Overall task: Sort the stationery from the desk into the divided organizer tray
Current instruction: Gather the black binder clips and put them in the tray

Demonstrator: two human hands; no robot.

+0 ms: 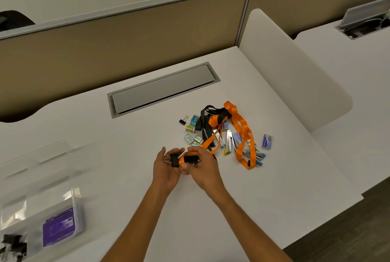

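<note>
Above the white desk my left hand (166, 169) holds a black binder clip (174, 160) that is on an orange lanyard (240, 131). My right hand (203, 166) grips a second black binder clip (191, 158) on the same strap. The lanyard trails right into a pile with a black lanyard (205, 120), small staple boxes (193, 138), staplers (229, 141) and a loose binder clip (183, 120). The clear divided organizer tray (38, 181) sits at the left, blurred, holding purple packs (59, 228) and black binder clips (13, 247).
A grey cable-port lid (162, 89) is set into the desk behind the pile. A white side divider (295, 71) rises on the right, a tan partition (126, 40) at the back. A purple pack (267, 141) lies apart at the pile's right. The desk's edge runs lower right.
</note>
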